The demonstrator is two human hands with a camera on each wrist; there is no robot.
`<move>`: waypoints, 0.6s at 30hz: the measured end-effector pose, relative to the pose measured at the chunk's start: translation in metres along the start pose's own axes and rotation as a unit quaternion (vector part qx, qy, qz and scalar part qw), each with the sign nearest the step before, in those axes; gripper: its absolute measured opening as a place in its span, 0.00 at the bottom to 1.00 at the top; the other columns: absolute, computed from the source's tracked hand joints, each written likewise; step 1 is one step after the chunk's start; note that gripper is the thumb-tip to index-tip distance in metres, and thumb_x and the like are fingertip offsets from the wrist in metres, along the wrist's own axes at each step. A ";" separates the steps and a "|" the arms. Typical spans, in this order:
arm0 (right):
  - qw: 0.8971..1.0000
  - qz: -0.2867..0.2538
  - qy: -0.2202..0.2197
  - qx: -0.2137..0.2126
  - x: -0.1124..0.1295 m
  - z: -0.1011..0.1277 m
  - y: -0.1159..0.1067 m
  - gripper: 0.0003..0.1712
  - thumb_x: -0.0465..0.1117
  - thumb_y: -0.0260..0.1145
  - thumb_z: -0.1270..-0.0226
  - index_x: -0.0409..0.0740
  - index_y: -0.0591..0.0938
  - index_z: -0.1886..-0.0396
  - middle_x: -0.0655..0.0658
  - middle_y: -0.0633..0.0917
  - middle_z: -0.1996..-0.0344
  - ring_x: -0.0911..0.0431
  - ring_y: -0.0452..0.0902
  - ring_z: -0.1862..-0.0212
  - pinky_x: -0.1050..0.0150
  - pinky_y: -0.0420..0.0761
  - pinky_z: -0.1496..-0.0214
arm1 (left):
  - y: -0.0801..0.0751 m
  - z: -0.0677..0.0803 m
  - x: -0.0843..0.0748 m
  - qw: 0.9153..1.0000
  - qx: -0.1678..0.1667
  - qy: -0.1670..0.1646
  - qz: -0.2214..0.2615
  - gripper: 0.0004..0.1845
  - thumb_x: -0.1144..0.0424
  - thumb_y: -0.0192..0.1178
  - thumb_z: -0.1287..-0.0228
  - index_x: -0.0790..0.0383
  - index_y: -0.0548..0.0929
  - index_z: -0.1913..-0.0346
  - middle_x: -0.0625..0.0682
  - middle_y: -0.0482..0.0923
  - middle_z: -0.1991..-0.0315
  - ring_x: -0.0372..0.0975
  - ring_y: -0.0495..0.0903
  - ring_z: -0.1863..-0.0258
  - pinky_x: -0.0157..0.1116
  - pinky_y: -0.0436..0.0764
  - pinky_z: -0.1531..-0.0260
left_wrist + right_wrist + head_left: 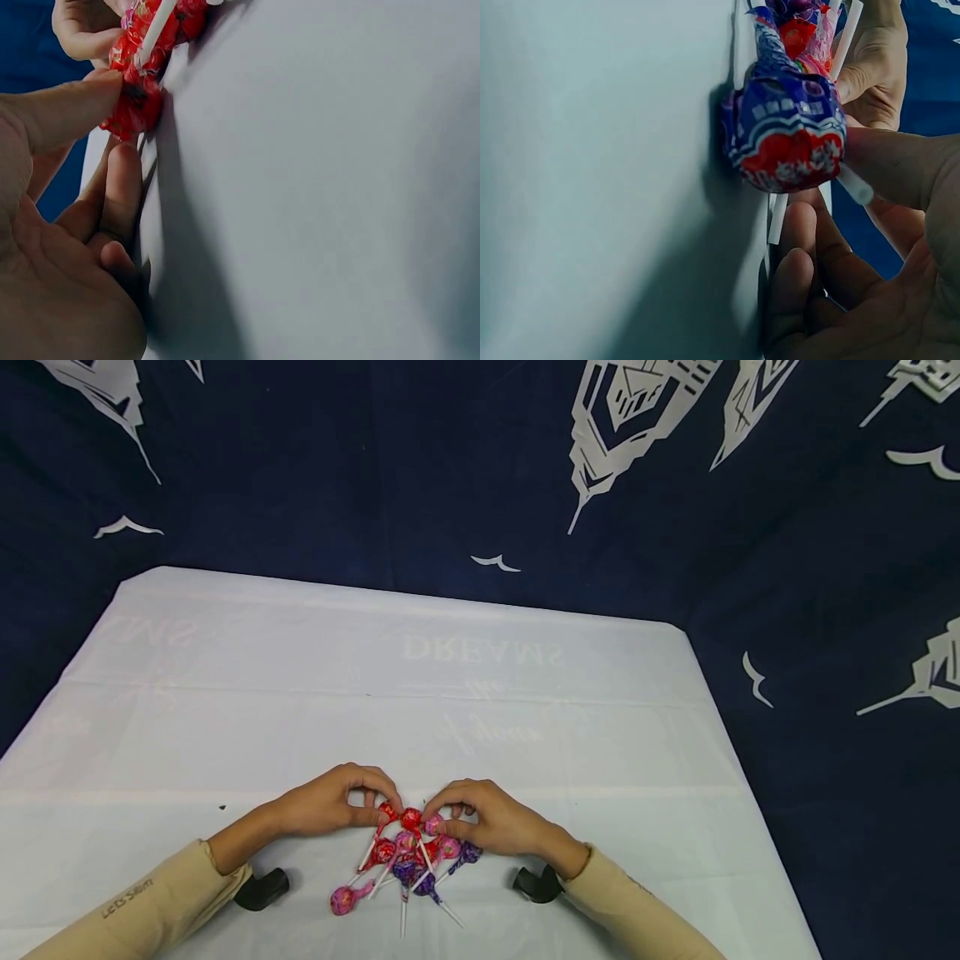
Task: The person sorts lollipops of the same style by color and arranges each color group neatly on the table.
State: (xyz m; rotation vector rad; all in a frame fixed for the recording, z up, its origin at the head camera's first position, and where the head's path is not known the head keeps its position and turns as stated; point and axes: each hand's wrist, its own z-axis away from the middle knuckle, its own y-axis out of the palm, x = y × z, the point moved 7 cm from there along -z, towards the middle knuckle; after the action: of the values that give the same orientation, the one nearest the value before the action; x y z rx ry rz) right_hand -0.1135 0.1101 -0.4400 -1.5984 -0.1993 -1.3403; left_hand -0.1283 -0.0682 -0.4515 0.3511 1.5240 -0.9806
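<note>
A loose pile of wrapped lollipops lies at the front of the white table, in the head view. My left hand (333,802) pinches a red lollipop (133,106) between thumb and fingers at the pile's far left side. Opposite it, my right hand (491,818) pinches a pink lollipop (433,824). Between the two hands sits another red lollipop (411,817). A purple lollipop (787,135) is close in front of the right thumb in the right wrist view, partly hiding the fingertips. One pink lollipop (343,901) lies at the pile's near left.
White cloth covers the table (300,727), with faint lettering showing. A dark blue curtain (420,468) with white prints hangs behind it. Black wrist devices (262,889) are on both wrists. A small dark speck (222,807) lies left of the left forearm.
</note>
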 end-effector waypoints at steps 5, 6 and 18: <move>1.000 0.001 -0.009 0.004 0.001 0.000 0.000 0.13 0.38 0.66 0.28 0.52 0.85 0.47 0.54 0.86 0.49 0.60 0.79 0.52 0.67 0.78 0.48 | -0.002 -0.001 -0.001 1.000 -0.008 -0.005 0.004 0.06 0.64 0.67 0.35 0.50 0.89 0.58 0.45 0.85 0.55 0.33 0.74 0.66 0.32 0.74 0.60; 1.000 0.001 -0.011 0.004 0.001 0.001 0.000 0.13 0.38 0.66 0.28 0.52 0.84 0.47 0.54 0.86 0.49 0.60 0.78 0.53 0.67 0.78 0.49 | -0.003 -0.001 -0.002 1.000 -0.010 -0.007 0.005 0.06 0.64 0.68 0.35 0.50 0.89 0.58 0.45 0.85 0.55 0.33 0.74 0.66 0.32 0.73 0.61; 1.000 0.004 -0.023 0.006 0.000 0.002 0.001 0.12 0.38 0.65 0.28 0.52 0.83 0.47 0.55 0.85 0.48 0.66 0.75 0.54 0.68 0.78 0.52 | -0.040 -0.018 0.010 0.996 -0.074 -0.044 0.017 0.09 0.69 0.65 0.35 0.61 0.89 0.53 0.52 0.86 0.57 0.36 0.72 0.67 0.31 0.72 0.64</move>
State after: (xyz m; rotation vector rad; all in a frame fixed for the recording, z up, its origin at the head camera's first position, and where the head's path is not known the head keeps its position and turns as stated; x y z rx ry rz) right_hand -0.1112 0.1110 -0.4404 -1.6197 -0.2278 -1.2943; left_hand -0.1711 -0.0822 -0.4473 0.2242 1.4956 -0.8396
